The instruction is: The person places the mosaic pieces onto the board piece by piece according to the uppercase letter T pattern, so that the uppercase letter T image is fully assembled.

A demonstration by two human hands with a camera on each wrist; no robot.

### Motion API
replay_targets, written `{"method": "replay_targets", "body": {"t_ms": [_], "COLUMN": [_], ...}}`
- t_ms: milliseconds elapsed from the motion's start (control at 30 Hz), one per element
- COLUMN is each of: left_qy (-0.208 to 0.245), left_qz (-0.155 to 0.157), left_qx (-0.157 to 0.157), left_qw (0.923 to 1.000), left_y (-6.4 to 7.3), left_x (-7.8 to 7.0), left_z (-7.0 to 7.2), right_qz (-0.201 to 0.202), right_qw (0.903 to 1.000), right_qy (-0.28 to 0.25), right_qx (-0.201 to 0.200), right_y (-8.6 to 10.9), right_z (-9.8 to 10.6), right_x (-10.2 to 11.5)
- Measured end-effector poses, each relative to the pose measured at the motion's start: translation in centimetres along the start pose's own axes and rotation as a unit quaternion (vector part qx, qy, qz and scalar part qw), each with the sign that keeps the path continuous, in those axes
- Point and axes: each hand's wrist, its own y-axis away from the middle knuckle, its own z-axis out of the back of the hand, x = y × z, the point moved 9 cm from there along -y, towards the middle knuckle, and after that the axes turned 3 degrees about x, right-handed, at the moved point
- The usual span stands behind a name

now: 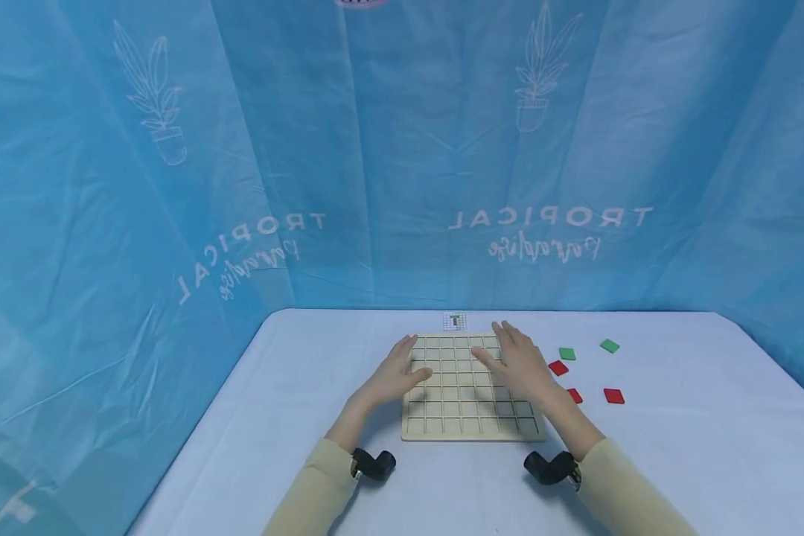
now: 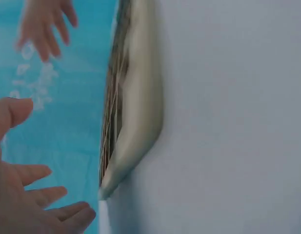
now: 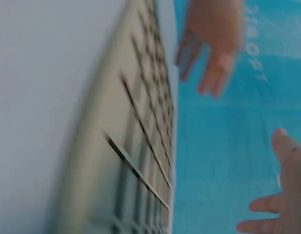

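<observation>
A pale wooden grid board (image 1: 469,429) with raised lines between square cells lies flat on the white table. My left hand (image 1: 391,376) is over its left edge, fingers spread and thumb pointing inward. Over the board's right side is my right hand (image 1: 519,361), with fingers extended and thumb apart. Neither hand holds anything. In the left wrist view the left hand (image 2: 38,190) shows spread fingers beside the board's edge (image 2: 140,107). The right wrist view has the right hand (image 3: 282,195) at its lower right, with the board (image 3: 96,146) on the left.
Right of the board lie two green square tiles (image 1: 567,353) and several red square tiles (image 1: 613,396); one red tile is partly behind the right forearm. A small printed grid card (image 1: 454,321) lies beyond the board's far edge. Blue printed cloth (image 1: 402,164) hangs behind the table (image 1: 254,447).
</observation>
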Motion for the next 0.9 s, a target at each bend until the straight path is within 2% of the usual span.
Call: {"method": "replay_targets", "body": {"t_ms": [100, 200, 267, 433, 533, 633, 733, 800, 900], "left_qy": [0.049, 0.090, 0.098, 0.080, 0.068, 0.059, 0.054, 0.047, 0.041], "left_qz": [-0.010, -0.011, -0.009, -0.002, -0.001, 0.005, 0.010, 0.009, 0.004], "left_qx": [-0.021, -0.025, -0.026, -0.035, -0.034, -0.030, -0.026, -0.027, -0.028], "left_qw": [0.9985, 0.9956, 0.9948, 0.9962, 0.9971, 0.9978, 0.9981, 0.9985, 0.9988], "left_y": [0.4, 0.8, 0.9, 0.8, 0.9, 1.0, 1.0, 1.1, 1.2], "left_x": [1.5, 2.7, 3.3, 3.8, 3.9, 4.0, 4.1, 4.2, 4.1], "left_z": [0.2, -0.3, -0.5, -0.7, -0.7, -0.7, -0.7, -0.7, -0.9], "right_qz": [-0.004, -0.032, -0.052, -0.078, -0.099, -0.128, -0.163, -0.194, -0.227], "right_qw": [0.9985, 0.9944, 0.9894, 0.9758, 0.9687, 0.9613, 0.9568, 0.9536, 0.9472], "right_qy": [-0.049, -0.093, -0.118, -0.147, -0.159, -0.170, -0.163, -0.155, -0.170], "right_qx": [-0.025, -0.039, -0.066, -0.142, -0.162, -0.175, -0.178, -0.171, -0.149], "right_y": [-0.3, -0.8, -1.7, -4.6, -4.7, -3.7, -2.3, -1.2, 0.7], "right_z": [2.3, 4.1, 4.4, 3.4, 3.5, 4.3, 5.2, 5.8, 6.6], "right_x": [-1.5, -4.3, -8.0, -20.9, -25.8, -28.0, -28.5, -27.9, -25.9]}}
